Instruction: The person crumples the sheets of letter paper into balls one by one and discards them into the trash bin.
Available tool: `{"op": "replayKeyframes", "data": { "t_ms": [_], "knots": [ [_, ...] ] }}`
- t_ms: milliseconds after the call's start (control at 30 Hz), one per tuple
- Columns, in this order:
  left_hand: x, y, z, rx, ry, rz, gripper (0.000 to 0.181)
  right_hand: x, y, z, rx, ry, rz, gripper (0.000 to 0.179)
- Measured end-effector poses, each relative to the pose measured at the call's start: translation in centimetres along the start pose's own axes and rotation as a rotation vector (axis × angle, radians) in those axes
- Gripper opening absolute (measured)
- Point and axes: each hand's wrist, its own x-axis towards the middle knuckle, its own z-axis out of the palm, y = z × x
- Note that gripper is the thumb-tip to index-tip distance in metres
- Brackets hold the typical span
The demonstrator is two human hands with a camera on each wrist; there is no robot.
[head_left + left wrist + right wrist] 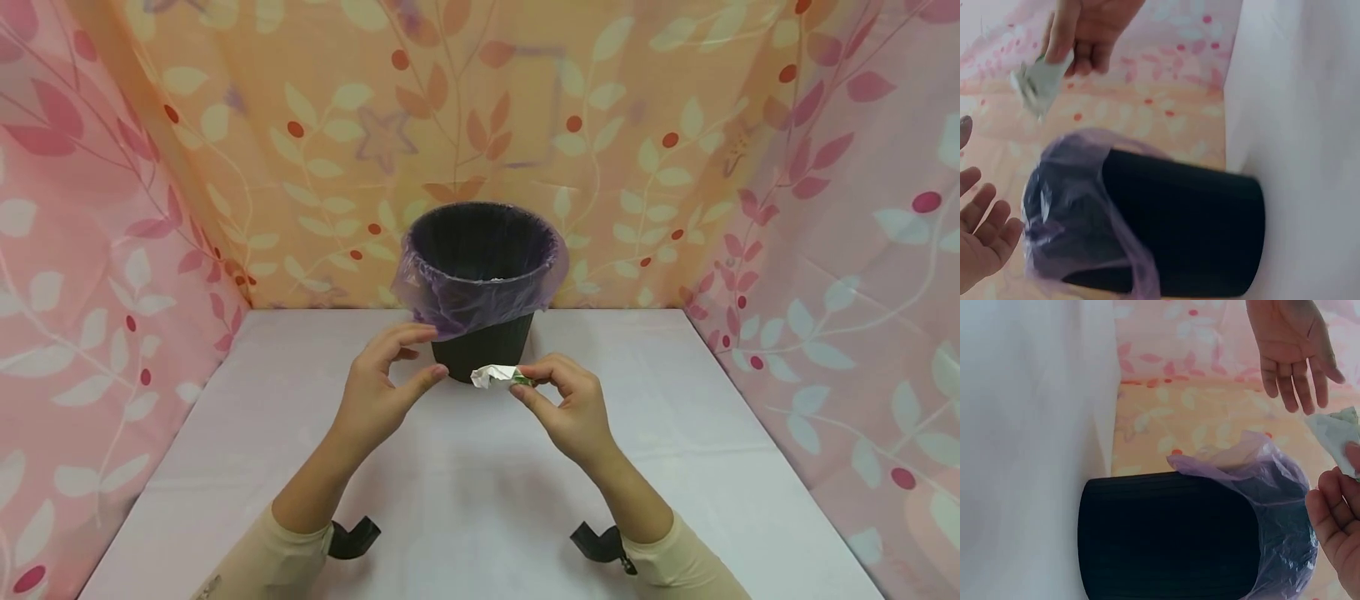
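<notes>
Between the thumb and fingers of my right hand [573, 404] is a crumpled white paper wrapper [493, 376] with a bit of green on it. The left hand [378, 387] is held up to its left with fingers spread apart and holds nothing. Behind both hands stands a black bin [480, 354], upright, its rim covered by a thin purple plastic bag [480, 302] folded over the outside. In the left wrist view the wrapper [1041, 84] hangs from the right fingers, apart from the bin. Something small and whitish shows inside the bin, too little to identify.
The bin stands on a white table [480, 508] near its back edge. Patterned leaf-print cloth walls, orange at the back [315, 192] and pink at the sides [862, 275], enclose it. A black curved mount [600, 543] sits at each wrist.
</notes>
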Motion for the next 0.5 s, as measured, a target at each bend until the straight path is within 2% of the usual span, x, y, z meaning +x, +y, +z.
{"op": "replayKeyframes", "data": {
  "t_ms": [233, 500],
  "knots": [
    [3.4, -1.1, -1.6, 0.042, 0.052, 0.01, 0.047, 0.3, 0.4, -0.5, 0.019, 0.014, 0.018, 0.022],
    [6.0, -1.5, -2.5, 0.119, 0.036, -0.011, 0.05, 0.2, 0.5, -0.4, 0.013, 0.018, 0.028, 0.025]
  ]
}}
